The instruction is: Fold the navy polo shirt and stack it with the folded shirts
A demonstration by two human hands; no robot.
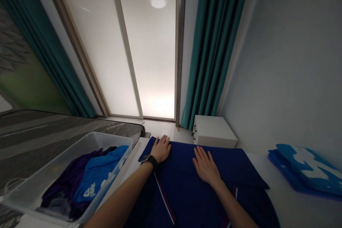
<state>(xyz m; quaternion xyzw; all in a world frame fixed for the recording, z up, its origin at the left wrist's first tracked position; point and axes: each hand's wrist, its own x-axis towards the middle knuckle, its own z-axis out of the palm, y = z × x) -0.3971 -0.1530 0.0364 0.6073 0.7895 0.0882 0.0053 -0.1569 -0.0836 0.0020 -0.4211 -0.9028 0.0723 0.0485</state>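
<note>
**Navy garment [183,181] on white table [291,210]**

Clothes [98,174] overlap indistinctly in the tub [98,142]. Your left hand [160,149] and right hand [206,166] lie flat on the smooth garment, grasping nothing; your right forearm [232,205] partly hides one red-and-pale stripe [236,193]; the near end is cut off.

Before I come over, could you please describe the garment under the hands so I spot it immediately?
On the white table, between the plastic bin and the folded blue stack, the navy garment lies under the left hand and right hand. Unlike its neighbours, it shows narrow white-and-red stripes.
</note>
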